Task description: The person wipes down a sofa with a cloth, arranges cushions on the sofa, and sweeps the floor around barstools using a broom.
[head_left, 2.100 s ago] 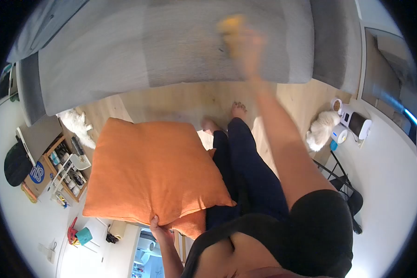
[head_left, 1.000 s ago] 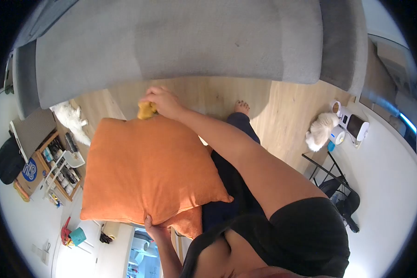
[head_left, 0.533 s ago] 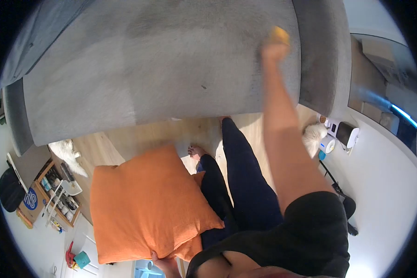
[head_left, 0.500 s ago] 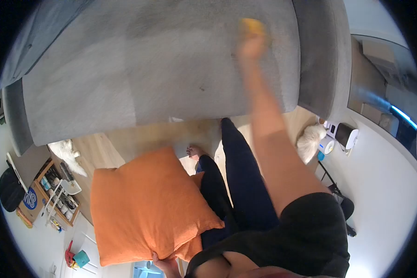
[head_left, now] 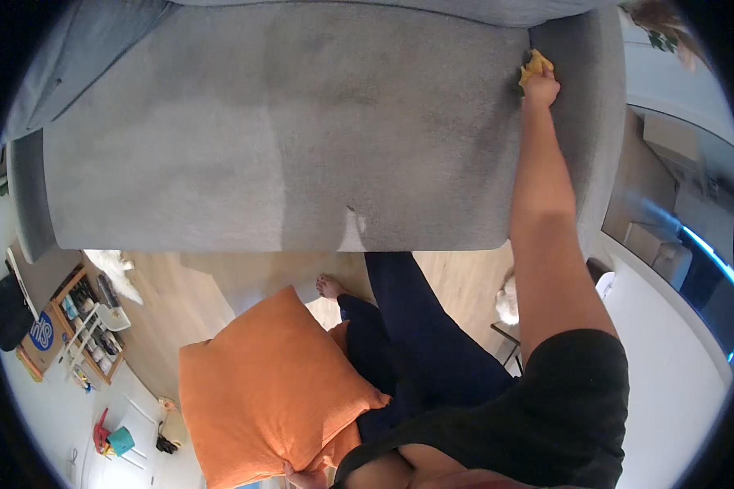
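The cushion (head_left: pixel 265 399) could slip down, because the left hand (head_left: pixel 303 479) seems to grip only its edge; the cloth (head_left: pixel 535 64) could catch in the seam between seat (head_left: pixel 163 155) and armrest (head_left: pixel 585 106), if it is pressed deep; the left hand, partly hidden, is closed on the cushion's near edge; the right hand (head_left: pixel 543 88) is bunched around the cloth, at the seat's far right corner.

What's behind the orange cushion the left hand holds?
More orange fabric, possibly a second cushion, shows past the right edge of the front cushion; the rest is covered.
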Motion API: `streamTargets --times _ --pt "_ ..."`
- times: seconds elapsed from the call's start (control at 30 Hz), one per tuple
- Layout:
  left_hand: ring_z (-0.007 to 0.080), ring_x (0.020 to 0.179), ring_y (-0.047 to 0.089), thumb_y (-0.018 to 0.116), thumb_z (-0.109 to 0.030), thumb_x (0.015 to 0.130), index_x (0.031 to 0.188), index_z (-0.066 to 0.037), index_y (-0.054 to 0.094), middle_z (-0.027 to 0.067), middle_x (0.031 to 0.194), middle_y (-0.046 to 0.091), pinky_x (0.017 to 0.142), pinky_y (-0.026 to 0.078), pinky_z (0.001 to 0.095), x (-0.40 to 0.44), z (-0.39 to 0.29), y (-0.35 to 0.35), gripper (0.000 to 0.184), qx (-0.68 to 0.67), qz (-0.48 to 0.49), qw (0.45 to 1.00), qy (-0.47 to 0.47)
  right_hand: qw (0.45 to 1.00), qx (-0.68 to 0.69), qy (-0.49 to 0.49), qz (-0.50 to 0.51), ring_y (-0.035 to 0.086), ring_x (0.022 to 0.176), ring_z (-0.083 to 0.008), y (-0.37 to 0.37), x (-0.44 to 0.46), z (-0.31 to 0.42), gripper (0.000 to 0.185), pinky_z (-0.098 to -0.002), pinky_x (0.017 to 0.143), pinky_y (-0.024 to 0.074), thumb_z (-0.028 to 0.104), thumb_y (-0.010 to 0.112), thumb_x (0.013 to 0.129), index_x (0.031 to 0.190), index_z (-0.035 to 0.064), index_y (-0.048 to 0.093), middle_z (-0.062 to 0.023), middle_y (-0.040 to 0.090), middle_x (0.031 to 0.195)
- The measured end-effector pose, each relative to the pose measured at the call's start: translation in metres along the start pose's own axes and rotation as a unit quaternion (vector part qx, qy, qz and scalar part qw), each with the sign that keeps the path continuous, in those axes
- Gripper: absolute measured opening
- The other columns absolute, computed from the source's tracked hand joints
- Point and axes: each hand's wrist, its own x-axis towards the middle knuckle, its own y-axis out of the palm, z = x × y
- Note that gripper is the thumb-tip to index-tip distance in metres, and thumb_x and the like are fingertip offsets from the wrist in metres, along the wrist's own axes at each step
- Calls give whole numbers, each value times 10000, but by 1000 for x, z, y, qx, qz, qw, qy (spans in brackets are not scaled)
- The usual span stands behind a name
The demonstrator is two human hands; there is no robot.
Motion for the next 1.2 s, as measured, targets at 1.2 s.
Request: streamTargets --times 1.2 --pt "298 1100 498 579 -212 761 1233 14 414 155 1187 505 947 414 431 33 -120 81 549 -176 -56 975 123 731 124 -356 570 554 935 -191 123 -556 256 246 -332 810 463 248 503 896 1040 90 625 -86 576 986"
